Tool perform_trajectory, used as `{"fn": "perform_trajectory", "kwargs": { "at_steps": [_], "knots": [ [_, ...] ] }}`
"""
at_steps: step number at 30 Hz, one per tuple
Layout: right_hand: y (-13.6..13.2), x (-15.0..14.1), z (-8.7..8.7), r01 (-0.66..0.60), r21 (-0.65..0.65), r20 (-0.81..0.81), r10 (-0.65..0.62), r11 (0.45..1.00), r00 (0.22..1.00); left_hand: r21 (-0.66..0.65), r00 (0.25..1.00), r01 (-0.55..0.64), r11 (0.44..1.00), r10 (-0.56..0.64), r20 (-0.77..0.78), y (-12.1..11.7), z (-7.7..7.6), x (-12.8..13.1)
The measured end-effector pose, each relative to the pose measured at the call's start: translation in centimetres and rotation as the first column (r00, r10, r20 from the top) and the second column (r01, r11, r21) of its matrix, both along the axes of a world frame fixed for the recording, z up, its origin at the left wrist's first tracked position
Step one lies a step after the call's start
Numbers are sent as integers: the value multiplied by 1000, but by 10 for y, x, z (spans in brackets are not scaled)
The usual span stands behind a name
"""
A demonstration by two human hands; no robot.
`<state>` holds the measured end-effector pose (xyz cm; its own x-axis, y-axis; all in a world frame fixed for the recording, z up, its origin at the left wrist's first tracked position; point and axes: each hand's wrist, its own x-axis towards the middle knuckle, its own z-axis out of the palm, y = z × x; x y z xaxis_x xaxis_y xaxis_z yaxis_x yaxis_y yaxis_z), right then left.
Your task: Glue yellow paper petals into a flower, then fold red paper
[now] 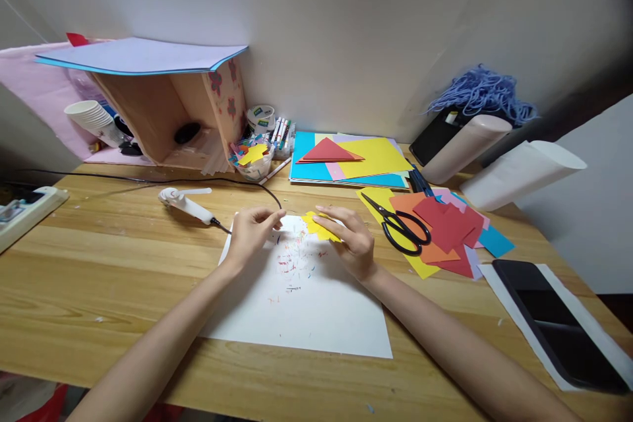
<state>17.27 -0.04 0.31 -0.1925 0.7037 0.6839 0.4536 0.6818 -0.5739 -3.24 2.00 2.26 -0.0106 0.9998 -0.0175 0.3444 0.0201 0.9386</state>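
A yellow paper cutout (320, 227) with a notched edge is at the far part of a white sheet (306, 323) marked with coloured scribbles. The fingers of my right hand (353, 242) rest over it, the hand closed on its right side. To the left, my left hand (251, 232) hovers at the sheet's far left corner, thumb and fingers pinched together. Whatever may be between those fingertips is hidden or too small to tell. A white glue gun (185, 204) lies beyond my left hand. Black-handled scissors (401, 225) lie open to the right of my right hand.
Red, orange and yellow paper pieces (452, 227) lie under and beside the scissors. Stacked coloured sheets (351, 158) and a tub of cutouts (254, 161) stand farther back. A cardboard box (225, 112) is back left, paper rolls (524, 171) back right, a phone (556, 323) front right.
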Motion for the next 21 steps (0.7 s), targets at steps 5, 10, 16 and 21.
{"fn": "perform_trajectory", "kwargs": {
  "at_steps": [5,10,16,21],
  "knots": [
    [0,-5,-7,115,199,196,-155,973,968,-107,908,348,931,-307,286,-21,8,26],
    [-2,-16,-7,16,110,315,-50,994,948,-210,924,290,934,-217,315,-27,6,34],
    [1,-12,5,-83,-173,32,90,981,995,-223,886,311,924,-197,420,-16,-1,24],
    [17,-8,10,-165,-623,-269,-11,764,963,-177,915,375,910,-332,230,-18,-6,23]
  ]
}}
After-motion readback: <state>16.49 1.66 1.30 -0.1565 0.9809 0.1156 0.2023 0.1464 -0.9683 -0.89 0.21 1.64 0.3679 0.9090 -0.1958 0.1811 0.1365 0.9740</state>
